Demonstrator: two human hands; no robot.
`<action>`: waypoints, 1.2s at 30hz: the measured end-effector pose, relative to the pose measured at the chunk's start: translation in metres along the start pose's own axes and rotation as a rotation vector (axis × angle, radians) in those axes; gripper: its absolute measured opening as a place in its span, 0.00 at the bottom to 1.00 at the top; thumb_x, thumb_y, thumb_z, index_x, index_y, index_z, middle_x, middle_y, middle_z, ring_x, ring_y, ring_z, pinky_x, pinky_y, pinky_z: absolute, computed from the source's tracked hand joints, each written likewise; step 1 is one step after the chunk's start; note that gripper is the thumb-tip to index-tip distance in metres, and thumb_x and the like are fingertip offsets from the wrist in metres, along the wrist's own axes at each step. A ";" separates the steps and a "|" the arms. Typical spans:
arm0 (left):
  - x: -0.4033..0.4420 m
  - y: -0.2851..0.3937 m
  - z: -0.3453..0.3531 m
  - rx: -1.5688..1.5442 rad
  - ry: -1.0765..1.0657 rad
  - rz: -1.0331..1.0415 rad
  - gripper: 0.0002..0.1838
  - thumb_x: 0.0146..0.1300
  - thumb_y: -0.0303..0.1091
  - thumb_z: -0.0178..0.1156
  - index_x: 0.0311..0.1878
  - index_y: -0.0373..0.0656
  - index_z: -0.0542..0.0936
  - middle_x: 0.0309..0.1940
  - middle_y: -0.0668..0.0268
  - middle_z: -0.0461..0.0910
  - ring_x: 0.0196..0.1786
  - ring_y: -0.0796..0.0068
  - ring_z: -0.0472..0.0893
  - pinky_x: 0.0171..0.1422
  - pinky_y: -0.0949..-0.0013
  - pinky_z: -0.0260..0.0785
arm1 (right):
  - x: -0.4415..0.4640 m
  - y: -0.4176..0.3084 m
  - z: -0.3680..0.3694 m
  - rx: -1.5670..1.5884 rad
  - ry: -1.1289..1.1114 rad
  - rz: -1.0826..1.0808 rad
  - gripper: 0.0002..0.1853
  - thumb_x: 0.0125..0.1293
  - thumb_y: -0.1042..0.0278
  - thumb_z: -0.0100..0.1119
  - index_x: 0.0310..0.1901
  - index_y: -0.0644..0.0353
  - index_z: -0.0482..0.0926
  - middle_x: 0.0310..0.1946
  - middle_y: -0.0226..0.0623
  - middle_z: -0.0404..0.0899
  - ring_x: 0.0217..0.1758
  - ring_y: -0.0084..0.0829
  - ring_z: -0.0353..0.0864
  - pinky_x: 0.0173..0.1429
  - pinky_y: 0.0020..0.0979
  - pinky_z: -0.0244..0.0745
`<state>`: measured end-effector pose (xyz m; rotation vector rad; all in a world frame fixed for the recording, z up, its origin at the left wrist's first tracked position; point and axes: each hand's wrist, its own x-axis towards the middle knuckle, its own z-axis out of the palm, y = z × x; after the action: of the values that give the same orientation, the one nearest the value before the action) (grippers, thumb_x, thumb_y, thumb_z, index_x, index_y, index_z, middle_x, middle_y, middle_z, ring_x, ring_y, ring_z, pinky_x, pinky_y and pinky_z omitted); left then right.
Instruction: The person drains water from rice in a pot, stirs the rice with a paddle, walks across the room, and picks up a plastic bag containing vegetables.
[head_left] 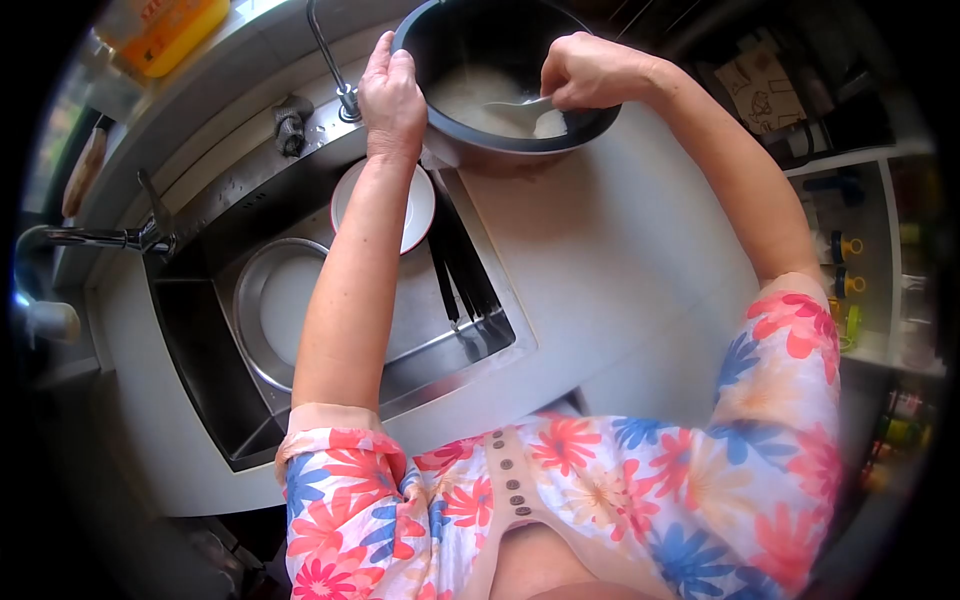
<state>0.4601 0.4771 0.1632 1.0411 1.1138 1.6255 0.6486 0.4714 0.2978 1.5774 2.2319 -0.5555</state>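
We have both hands at the deep, dark-lined pot (475, 150), which stands on the worktop (610, 240) at twelve o'clock in our view, just beyond the corner of the sink (215, 385). Our left hand (390, 112) lies against the pot's rim at its nine o'clock side, fingers close together and nearly straight, seemingly steadying it rather than gripping hard. Our right hand (590, 75) reaches over from the three o'clock side, closed around the handle of a pale scoop (510, 108) that slants down into the pot. Inside is a pale, cloudy-looking mass (470, 92); we cannot tell whether it is grain, powder or something wet.

We judge that the step in hand is working the scoop through these contents. Moving it further calls for a firm pot and a low, level scoop, so that nothing slips over the rim.

Towards eleven o'clock, a white bowl with a red rim (421, 205) sits at the sink, partly hidden by our left forearm. The round metal basin (280, 312) lies in the sink at nine o'clock. A slim tap (347, 100) stands near our left hand, with a dark grey scrubber (291, 125) further round towards ten, and the larger faucet (150, 237) between nine and ten.
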 end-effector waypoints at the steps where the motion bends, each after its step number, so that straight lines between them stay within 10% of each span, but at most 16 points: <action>1: -0.001 0.002 0.000 -0.001 -0.003 -0.002 0.23 0.65 0.35 0.47 0.61 0.33 0.69 0.38 0.64 0.80 0.38 0.78 0.76 0.49 0.75 0.67 | -0.008 -0.007 -0.008 0.110 -0.054 0.024 0.11 0.53 0.71 0.58 0.37 0.67 0.82 0.21 0.39 0.79 0.24 0.28 0.79 0.28 0.27 0.74; 14: 0.001 0.002 0.006 0.027 -0.001 0.037 0.24 0.64 0.36 0.47 0.60 0.32 0.70 0.44 0.59 0.80 0.45 0.73 0.77 0.54 0.73 0.66 | 0.008 0.019 -0.006 -0.112 0.442 0.059 0.12 0.55 0.71 0.55 0.39 0.65 0.82 0.33 0.43 0.83 0.37 0.38 0.82 0.46 0.31 0.77; 17: -0.002 0.002 0.003 0.035 -0.014 -0.009 0.23 0.64 0.35 0.47 0.60 0.32 0.70 0.43 0.60 0.80 0.45 0.74 0.77 0.54 0.73 0.66 | 0.013 0.015 0.017 -0.141 0.248 -0.035 0.13 0.51 0.73 0.54 0.38 0.59 0.83 0.35 0.41 0.82 0.42 0.40 0.81 0.48 0.36 0.76; 22: 0.002 -0.001 0.003 0.024 0.002 0.048 0.23 0.64 0.35 0.47 0.60 0.32 0.70 0.42 0.60 0.80 0.43 0.74 0.77 0.52 0.73 0.66 | -0.012 0.001 0.000 0.361 0.088 -0.110 0.10 0.54 0.73 0.59 0.38 0.64 0.83 0.20 0.33 0.78 0.22 0.17 0.74 0.21 0.20 0.65; 26: -0.003 0.003 0.000 0.000 -0.003 -0.038 0.23 0.65 0.35 0.47 0.60 0.32 0.70 0.43 0.60 0.80 0.44 0.75 0.77 0.53 0.73 0.66 | -0.002 -0.008 0.013 0.096 0.067 -0.050 0.10 0.56 0.73 0.58 0.37 0.67 0.83 0.30 0.43 0.82 0.36 0.35 0.80 0.48 0.31 0.76; 31: 0.002 -0.006 0.002 0.025 0.013 0.036 0.22 0.65 0.34 0.47 0.60 0.32 0.70 0.44 0.59 0.80 0.45 0.73 0.77 0.54 0.73 0.66 | -0.003 0.014 -0.020 0.017 0.367 0.014 0.11 0.52 0.66 0.56 0.34 0.60 0.84 0.27 0.46 0.82 0.32 0.42 0.83 0.40 0.37 0.77; 36: 0.000 -0.006 0.000 0.031 -0.005 0.000 0.22 0.65 0.35 0.47 0.60 0.32 0.70 0.45 0.58 0.80 0.47 0.72 0.77 0.55 0.73 0.65 | 0.004 0.014 0.010 -0.134 0.164 -0.053 0.11 0.53 0.73 0.55 0.37 0.66 0.82 0.29 0.45 0.81 0.34 0.39 0.81 0.42 0.33 0.76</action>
<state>0.4616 0.4782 0.1574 1.0644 1.1391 1.6092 0.6613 0.4733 0.2855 1.5495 2.3825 -0.2925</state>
